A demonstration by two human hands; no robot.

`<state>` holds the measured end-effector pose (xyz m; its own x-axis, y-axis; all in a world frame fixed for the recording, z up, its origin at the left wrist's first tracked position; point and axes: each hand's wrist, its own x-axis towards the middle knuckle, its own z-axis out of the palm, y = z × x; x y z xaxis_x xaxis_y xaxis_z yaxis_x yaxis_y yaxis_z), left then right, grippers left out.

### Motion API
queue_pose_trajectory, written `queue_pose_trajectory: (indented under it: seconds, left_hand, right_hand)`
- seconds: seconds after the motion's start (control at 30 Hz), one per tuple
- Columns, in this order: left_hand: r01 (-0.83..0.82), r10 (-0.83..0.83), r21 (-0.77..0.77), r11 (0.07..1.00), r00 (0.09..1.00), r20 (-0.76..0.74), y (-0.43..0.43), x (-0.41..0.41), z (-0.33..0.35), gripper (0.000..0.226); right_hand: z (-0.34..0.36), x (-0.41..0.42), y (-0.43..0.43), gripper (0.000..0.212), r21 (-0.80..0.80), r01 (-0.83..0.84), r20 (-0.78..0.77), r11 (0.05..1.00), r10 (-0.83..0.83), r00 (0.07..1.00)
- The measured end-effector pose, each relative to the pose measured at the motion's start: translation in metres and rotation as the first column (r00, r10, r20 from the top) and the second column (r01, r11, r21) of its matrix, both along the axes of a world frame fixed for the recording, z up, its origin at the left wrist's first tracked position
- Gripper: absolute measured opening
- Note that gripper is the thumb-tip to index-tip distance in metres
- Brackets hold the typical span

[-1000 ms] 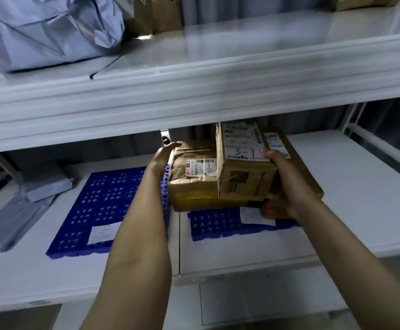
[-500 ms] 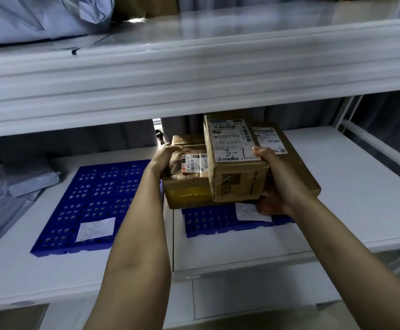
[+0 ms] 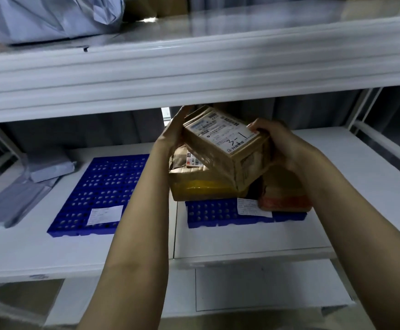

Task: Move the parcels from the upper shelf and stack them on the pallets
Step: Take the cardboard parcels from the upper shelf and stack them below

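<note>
Far left, lower shelf [image 3: 132, 248]: grey mailers [image 3: 25, 186] lie in a loose heap, one small folded bag on top of longer flat ones. Above them, on the upper shelf [image 3: 218, 55], a large grey bag [image 3: 49, 15] sits at the left end, with brown cartons dimly seen behind it.

Next right: left pallet [image 3: 103, 194], blue, perforated, flat on the lower shelf. Nothing stacked on it except a white slip [image 3: 103, 214] near its front edge.

Centre: left hand [image 3: 174, 132], fingers flat and extended against the left end of the box [image 3: 227, 148]. The box is brown cardboard, white label on top with "3-1" handwritten. It is tilted, label end raised toward the back, front corner dipping low. It is held in the air just above the stack, close under the upper shelf's lip.

Below the box: a wider carton [image 3: 201, 184] with yellow tape along its front and a barcode label, resting on the right pallet [image 3: 218, 213]. A second white slip [image 3: 251, 206] lies on that pallet at the carton's front.

Right: right hand [image 3: 280, 144], fingers curled over the box's right end, thumb on the label edge. Both hands grasp the box between them. Under the right wrist, a flat parcel [image 3: 284, 194] with an orange-red band lies on the right pallet, just beside the carton.
</note>
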<state>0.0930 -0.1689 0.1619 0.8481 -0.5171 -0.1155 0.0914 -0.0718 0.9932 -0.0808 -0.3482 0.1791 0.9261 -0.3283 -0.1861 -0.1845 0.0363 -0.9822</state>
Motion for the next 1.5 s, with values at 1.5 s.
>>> queue_pose_trajectory:
  seconds: [1.5]
  left_hand:
    - [-0.265, 0.213, 0.285, 0.921, 0.956, 0.203, -0.015, 0.058, -0.033, 0.064]
  right_hand:
    - [-0.033, 0.123, -0.026, 0.03, -0.256, 0.218, 0.083, 0.942, -0.204, 0.976]
